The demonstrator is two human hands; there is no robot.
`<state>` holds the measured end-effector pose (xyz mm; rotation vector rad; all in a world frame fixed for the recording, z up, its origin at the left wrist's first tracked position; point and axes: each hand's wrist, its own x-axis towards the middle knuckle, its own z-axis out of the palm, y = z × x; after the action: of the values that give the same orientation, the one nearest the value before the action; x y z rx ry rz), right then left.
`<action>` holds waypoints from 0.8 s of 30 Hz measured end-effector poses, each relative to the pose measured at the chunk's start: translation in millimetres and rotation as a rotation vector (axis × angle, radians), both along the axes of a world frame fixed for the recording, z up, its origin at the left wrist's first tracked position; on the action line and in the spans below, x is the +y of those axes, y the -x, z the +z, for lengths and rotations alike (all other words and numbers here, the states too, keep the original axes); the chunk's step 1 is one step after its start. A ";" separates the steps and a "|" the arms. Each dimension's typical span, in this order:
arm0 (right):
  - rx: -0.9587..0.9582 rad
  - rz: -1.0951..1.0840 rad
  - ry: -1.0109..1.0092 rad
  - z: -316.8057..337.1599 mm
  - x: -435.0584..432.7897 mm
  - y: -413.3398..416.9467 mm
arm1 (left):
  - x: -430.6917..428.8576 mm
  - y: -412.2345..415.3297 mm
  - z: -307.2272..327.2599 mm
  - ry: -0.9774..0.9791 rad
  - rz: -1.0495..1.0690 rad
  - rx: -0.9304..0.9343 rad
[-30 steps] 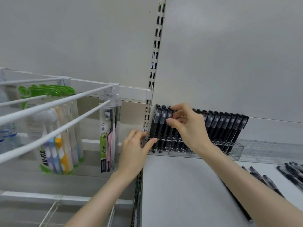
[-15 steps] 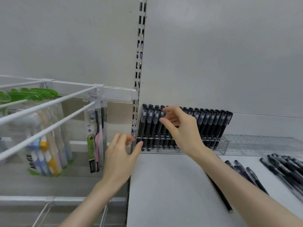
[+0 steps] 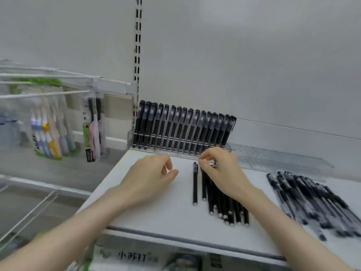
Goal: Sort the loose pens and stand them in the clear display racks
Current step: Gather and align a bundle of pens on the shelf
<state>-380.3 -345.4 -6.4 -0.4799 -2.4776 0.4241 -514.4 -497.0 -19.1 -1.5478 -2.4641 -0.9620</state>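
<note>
1. Pens [image 3: 183, 130] with black caps fill the full rack [image 3: 130, 140] at the far left of the shelf [image 3: 156, 212], standing in a tight row and leaning back to the wall.
2. Left hand [image 3: 150, 178] hovers just above the shelf in front of that rack, fingers loosely curled, holding nothing.
3. One loose pen [image 3: 195, 184] lies alone, cap end far, between the two hands. It looks light, stiff and smooth, so it is likely to roll, and a pinch near the cap should lift it cleanly.
4. Right hand [image 3: 222, 171] is curled over the far ends of a bundle [image 3: 212, 194] of black pens lying side by side, thumb and fingertips pinching at the caps. How many it has hold of I cannot tell.
5. Empty rack [image 3: 273, 156] sits at the far edge of the shelf just right of the full one, clear and hard to see. Its slots look narrow, so each pen probably needs feeding in tip first, held high on the barrel.
6. Pile [image 3: 312, 204] of clear-barrelled pens lies at the right, blurred and overlapping. These are slippery and prone to scatter if raked, so they are better taken a few at a time.
</note>
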 end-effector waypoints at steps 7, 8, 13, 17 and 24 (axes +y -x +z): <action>-0.135 0.047 -0.030 -22.2 29.7 -47.4 | 23.1 -73.3 -10.6 0.025 0.081 -0.095; -0.146 0.053 -0.023 -24.6 31.3 -49.0 | 28.5 -78.9 -12.2 0.037 0.103 -0.087; -0.134 0.063 0.044 -32.9 32.4 -47.3 | 52.0 -84.1 -13.7 0.130 0.185 -0.122; -0.135 0.037 0.095 -34.3 32.0 -45.8 | 60.4 -73.4 -2.2 0.169 0.116 -0.306; -0.135 0.034 0.119 -34.0 32.2 -44.4 | 60.9 -62.9 11.6 0.193 0.059 -0.453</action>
<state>-335.9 -313.2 -40.4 -0.5302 -2.6036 0.5724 -451.5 -436.1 -7.6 -1.4233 -2.9683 -1.2111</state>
